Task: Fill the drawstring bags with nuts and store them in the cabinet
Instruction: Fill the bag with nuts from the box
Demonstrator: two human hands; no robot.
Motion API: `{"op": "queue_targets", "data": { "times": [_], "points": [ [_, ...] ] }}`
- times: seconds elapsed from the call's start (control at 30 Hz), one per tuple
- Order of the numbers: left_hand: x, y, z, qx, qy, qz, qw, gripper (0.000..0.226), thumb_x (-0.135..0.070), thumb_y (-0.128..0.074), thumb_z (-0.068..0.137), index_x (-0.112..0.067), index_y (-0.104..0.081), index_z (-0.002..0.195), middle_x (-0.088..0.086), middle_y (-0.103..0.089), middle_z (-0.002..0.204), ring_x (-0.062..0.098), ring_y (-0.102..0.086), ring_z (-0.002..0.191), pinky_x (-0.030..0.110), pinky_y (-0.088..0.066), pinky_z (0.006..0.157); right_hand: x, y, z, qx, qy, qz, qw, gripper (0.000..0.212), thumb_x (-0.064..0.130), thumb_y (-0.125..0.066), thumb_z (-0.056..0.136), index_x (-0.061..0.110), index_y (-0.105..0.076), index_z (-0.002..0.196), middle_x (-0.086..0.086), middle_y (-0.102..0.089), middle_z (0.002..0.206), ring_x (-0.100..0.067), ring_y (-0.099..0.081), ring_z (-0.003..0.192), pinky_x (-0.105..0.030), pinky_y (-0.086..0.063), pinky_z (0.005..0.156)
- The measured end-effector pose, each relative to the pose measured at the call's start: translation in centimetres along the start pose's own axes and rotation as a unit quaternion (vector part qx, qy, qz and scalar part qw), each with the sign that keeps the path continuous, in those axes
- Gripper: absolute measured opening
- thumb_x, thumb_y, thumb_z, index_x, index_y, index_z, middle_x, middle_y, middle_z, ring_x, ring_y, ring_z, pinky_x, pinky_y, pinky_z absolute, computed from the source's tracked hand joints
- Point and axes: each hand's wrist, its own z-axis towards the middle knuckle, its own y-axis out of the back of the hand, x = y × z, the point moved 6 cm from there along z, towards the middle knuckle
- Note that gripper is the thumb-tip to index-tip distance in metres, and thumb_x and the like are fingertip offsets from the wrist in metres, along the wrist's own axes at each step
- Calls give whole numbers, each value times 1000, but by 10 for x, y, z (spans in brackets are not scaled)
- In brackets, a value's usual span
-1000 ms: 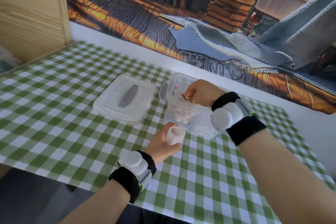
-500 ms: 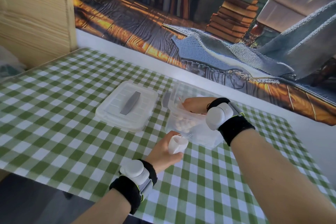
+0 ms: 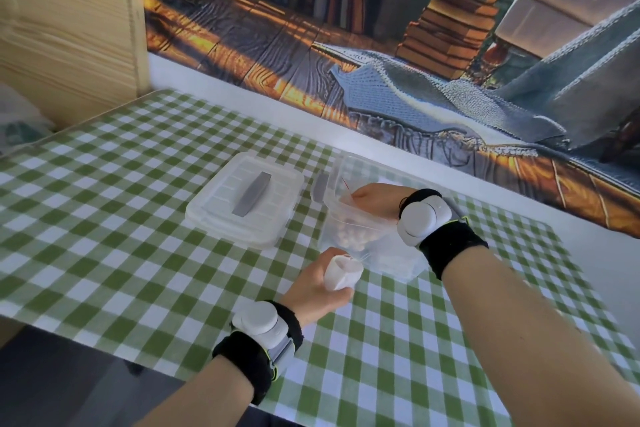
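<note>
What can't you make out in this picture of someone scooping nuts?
- Right hand fingertips: head view, sunk inside the clear plastic tub of nuts; grip unclear.
- Small white drawstring bag: contents hidden by its fabric and the left hand.
- Pale wooden cabinet: cut off by the frame's left edge.

Hands at the nut container

Left hand [image 3: 313,289] grips a small white bag [image 3: 341,273], mouth up; right hand [image 3: 374,199] reaches into the clear container [image 3: 349,218] of nuts [image 3: 349,241] beside its lid [image 3: 246,199].
</note>
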Motion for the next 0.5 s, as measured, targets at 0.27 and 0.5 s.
{"op": "queue_targets", "data": {
  "times": [0.27,0.5],
  "points": [
    [0,0,1,-3,-3,5,1000,37,-7,-64,81,-37,-48,95,-10,-51,85,6,-52,73,15,-47,61,-4,10,5,-115,21,-6,993,28,18,-43,90,2,-65,86,-5,-58,80,-18,-49,75,-31,-42,74],
    [2,-1,0,-1,2,1,1000,32,-11,-66,81,-32,-50,98,-10,-51,85,5,-52,73,15,-45,59,15,20,-26,-225,135,27,965,24,17,-46,95,3,-65,91,-5,-61,85,-13,-49,70,-21,-36,64]
  ]
}}
